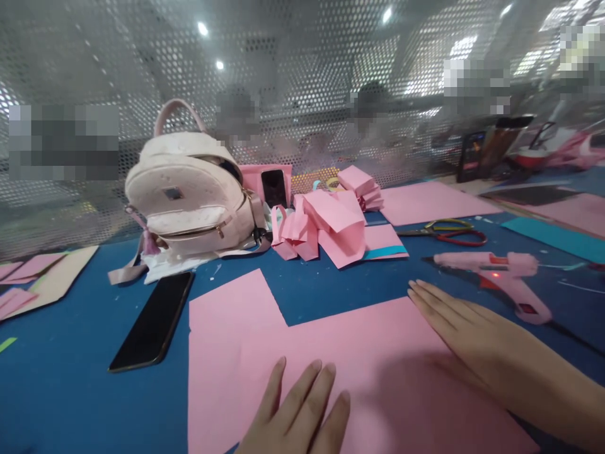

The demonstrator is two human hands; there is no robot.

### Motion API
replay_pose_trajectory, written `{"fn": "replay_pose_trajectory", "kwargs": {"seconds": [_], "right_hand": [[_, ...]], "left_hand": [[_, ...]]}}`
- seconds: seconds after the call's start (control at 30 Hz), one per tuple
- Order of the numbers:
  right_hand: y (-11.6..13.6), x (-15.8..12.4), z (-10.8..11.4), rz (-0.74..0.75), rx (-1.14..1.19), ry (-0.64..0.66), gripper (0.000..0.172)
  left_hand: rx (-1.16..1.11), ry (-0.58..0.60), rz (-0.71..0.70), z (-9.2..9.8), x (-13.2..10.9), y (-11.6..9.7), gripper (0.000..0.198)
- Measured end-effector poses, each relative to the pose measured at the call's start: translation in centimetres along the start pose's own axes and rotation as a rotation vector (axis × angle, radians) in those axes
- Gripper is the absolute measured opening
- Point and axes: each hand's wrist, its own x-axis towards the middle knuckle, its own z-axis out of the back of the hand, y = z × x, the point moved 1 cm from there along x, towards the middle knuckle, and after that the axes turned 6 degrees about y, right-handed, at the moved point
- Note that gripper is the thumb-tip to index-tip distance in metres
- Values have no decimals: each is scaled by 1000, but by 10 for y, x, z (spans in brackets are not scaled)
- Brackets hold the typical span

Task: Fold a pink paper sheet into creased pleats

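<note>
Blue tabletop (89, 410) under pink paper (363, 350), perforated screen (293, 72) behind.

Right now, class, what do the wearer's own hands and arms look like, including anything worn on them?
Both the left hand and right hand are gloveless, with no rings visible. The right forearm shows no sleeve, watch or bracelet; the left forearm is out of view.
</note>
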Motion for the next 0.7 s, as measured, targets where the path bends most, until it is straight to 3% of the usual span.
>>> {"fn": "replay_pose_trajectory", "kwargs": {"seconds": [0.1,0.17,0.23,0.3,0.4,0.53,0.7], "right_hand": [[5,8,13,56,-103,6,86],[8,19,27,35,-127,-32,85],[12,33,41,18,-107,-39,72],[17,48,52,64,-34,26,54],[25,71,60,74,180,222,39],[32,98,65,42,326,406,34],[31,114,67,43,406,522,34]], "left_hand": [[-31,-3,-42,15,14,12,37],[-186,51,-48,29,27,23,35],[-408,152,-31,41,41,35,33],[-550,243,116,45,52,49,28],[-652,343,308,35,61,67,10],[-635,362,367,18,71,82,35],[-590,451,372,14,78,87,34]]}}
